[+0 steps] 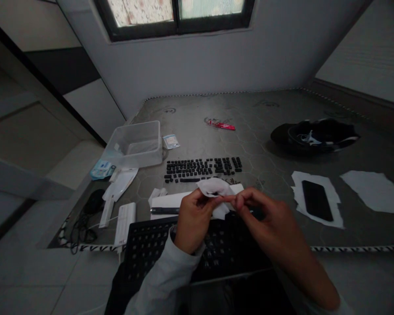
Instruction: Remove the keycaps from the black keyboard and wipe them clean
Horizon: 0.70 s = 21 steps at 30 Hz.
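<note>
My left hand (193,221) is closed around a white tissue (214,188), held above a black keyboard frame (170,253) that has its keycaps taken off. My right hand (265,221) meets it from the right, fingertips pinched together at the tissue's edge on something too small to make out. Several black keycaps (203,168) lie in rows on the grey mattress (249,140) just beyond my hands. A white sheet of paper (170,202) with a dark pen-like tool (164,211) lies between the keycaps and the keyboard.
A clear plastic box (136,144) stands at the left, with white packaging (120,186) and a white strip (124,223) near it. A black phone (317,200) lies on torn paper at the right. A black helmet (315,135), a red wrapper (220,125) and a black mouse (93,202) are also there.
</note>
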Each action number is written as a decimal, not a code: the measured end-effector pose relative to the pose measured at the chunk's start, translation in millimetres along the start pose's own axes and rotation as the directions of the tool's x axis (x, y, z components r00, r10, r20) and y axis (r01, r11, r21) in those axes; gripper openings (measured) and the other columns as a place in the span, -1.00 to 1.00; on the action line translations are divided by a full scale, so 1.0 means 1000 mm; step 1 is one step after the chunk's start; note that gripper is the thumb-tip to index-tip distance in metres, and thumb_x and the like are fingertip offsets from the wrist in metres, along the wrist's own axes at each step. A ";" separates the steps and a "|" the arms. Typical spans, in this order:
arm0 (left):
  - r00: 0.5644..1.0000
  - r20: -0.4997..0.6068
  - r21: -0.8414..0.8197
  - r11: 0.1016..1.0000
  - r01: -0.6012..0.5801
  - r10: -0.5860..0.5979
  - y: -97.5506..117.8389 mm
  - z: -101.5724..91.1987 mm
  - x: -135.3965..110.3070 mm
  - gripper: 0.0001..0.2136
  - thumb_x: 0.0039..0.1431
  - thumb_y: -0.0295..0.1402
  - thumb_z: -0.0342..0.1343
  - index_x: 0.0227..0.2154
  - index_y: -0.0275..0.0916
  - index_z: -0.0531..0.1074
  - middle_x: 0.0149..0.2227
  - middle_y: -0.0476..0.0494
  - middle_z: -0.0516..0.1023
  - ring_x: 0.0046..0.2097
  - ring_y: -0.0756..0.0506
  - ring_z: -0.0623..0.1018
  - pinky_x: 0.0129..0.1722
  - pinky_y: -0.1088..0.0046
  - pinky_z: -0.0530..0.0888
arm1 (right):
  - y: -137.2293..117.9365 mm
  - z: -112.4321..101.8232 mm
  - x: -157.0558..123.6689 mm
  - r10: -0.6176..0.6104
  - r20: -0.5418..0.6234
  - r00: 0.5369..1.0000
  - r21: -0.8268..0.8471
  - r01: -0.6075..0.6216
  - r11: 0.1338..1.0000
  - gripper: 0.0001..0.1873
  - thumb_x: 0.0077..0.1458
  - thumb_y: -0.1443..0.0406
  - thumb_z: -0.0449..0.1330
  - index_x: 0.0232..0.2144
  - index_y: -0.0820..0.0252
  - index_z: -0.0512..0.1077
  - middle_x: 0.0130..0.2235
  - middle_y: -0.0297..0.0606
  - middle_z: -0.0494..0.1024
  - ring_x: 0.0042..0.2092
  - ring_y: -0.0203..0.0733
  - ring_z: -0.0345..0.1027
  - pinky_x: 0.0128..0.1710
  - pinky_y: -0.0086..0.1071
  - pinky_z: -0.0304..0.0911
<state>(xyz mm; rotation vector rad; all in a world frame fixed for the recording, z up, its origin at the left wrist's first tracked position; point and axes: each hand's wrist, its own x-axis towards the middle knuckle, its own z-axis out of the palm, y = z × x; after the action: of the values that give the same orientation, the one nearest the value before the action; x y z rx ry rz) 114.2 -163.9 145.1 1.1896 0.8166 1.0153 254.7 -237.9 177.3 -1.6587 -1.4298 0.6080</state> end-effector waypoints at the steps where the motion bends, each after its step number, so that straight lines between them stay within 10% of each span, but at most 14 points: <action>1: 1.000 -0.024 0.004 1.000 0.007 -0.007 0.000 -0.001 0.000 -0.82 0.01 -0.34 0.31 -0.29 -0.25 0.59 -0.25 -0.14 0.66 -0.19 -0.12 0.61 -0.12 0.38 0.50 | 0.001 -0.002 0.001 0.011 -0.061 0.998 -0.006 -0.011 1.000 -0.90 0.16 0.30 0.11 -0.42 0.08 0.36 -0.34 -0.36 0.58 -0.28 -0.20 0.47 -0.35 -0.42 0.24; 6: 0.999 -0.022 -0.018 0.999 0.036 -0.037 -0.001 -0.006 0.001 -0.75 0.01 -0.26 0.32 -0.27 -0.28 0.58 -0.23 -0.19 0.66 -0.21 -0.12 0.62 -0.17 0.39 0.50 | 0.022 0.005 0.014 0.047 -0.281 0.958 -0.008 -0.052 0.999 -0.92 0.14 0.22 0.19 -0.30 0.05 0.38 -0.16 -0.30 0.59 -0.22 -0.17 0.44 -0.24 -0.31 0.30; 14: 0.999 0.000 -0.087 0.995 0.045 -0.045 -0.011 -0.010 0.004 -0.75 0.13 -0.21 0.23 -0.22 -0.29 0.58 -0.22 -0.16 0.66 -0.23 -0.10 0.61 -0.16 0.42 0.49 | 0.044 0.032 0.025 0.077 0.122 0.990 0.359 -0.116 0.926 -0.60 0.25 0.04 0.04 0.05 -0.02 0.40 0.07 -0.25 0.49 0.06 -0.10 0.38 0.07 -0.19 0.30; 21: 0.993 -0.065 -0.085 0.992 0.093 -0.099 -0.009 -0.010 0.005 -0.72 -0.07 -0.25 0.37 -0.31 -0.31 0.59 -0.27 -0.18 0.66 -0.25 -0.11 0.61 -0.21 0.41 0.50 | 0.029 0.031 0.022 0.082 -0.001 0.997 0.425 -0.074 0.902 -0.72 0.07 0.09 0.27 -0.23 0.11 0.52 -0.18 -0.23 0.61 -0.18 -0.13 0.48 -0.15 -0.31 0.40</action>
<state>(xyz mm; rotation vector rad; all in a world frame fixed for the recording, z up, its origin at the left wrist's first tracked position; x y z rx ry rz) 108.7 -156.5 134.2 1.0407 0.8704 1.0060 250.8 -207.7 140.0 -1.3704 -1.1200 0.8794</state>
